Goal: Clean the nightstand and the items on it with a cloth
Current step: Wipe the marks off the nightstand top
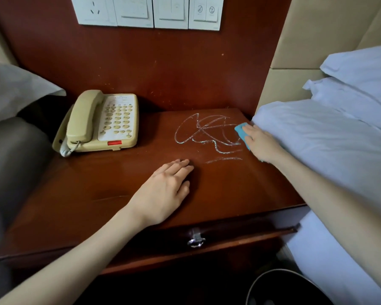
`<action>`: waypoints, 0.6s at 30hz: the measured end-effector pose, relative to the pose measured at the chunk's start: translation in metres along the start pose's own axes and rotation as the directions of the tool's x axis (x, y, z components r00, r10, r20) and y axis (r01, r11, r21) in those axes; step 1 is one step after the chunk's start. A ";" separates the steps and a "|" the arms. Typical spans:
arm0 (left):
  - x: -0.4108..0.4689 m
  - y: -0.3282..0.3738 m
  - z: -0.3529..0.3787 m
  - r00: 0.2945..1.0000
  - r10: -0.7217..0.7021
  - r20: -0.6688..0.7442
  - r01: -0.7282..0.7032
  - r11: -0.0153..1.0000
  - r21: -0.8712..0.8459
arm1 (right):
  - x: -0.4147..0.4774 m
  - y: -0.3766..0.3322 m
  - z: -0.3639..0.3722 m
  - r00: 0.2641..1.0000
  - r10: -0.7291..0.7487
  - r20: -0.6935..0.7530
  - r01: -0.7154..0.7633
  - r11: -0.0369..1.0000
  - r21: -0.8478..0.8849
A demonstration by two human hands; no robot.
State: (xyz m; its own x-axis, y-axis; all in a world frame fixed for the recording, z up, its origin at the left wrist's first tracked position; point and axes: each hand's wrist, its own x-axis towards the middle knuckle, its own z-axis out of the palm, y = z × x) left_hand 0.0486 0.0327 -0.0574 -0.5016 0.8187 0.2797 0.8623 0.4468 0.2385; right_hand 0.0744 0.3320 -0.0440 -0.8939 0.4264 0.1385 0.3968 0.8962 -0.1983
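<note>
The nightstand (110,181) has a glossy red-brown wooden top. White scribbled streaks (205,134) cover its back right part. My right hand (261,144) presses a blue cloth (242,132) flat on the top at the right end of the streaks, close to the white bedding. Most of the cloth is hidden under that hand. My left hand (163,192) lies flat on the wood near the front middle, fingers together, holding nothing. A beige corded telephone (103,122) with its handset on the cradle stands at the back left.
White pillows and bedding (339,133) crowd the nightstand's right edge. A grey pillow and dark cushion (15,119) lie on the left. A panel of white switches and a socket (147,12) hangs on the back wall. Below are a drawer handle (195,239) and a dark bin (282,287).
</note>
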 end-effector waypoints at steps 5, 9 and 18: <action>-0.001 -0.004 -0.001 1.000 0.005 0.028 -0.004 1.000 -0.020 | 0.022 -0.010 0.004 1.000 0.017 0.017 -0.017 1.000 -0.013; -0.001 -0.005 0.000 1.000 -0.001 0.024 0.002 0.999 -0.045 | -0.009 -0.005 0.009 0.999 -0.036 -0.015 0.036 0.999 0.020; -0.001 -0.004 0.002 1.000 0.010 0.005 -0.010 1.000 -0.021 | -0.033 -0.004 0.008 0.999 -0.016 0.043 0.017 1.000 -0.019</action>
State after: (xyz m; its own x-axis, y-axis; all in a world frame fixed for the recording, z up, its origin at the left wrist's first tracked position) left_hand 0.0455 0.0311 -0.0600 -0.4926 0.8250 0.2771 0.8655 0.4310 0.2554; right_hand 0.1008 0.3131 -0.0559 -0.9082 0.4063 0.0999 0.3856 0.9054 -0.1776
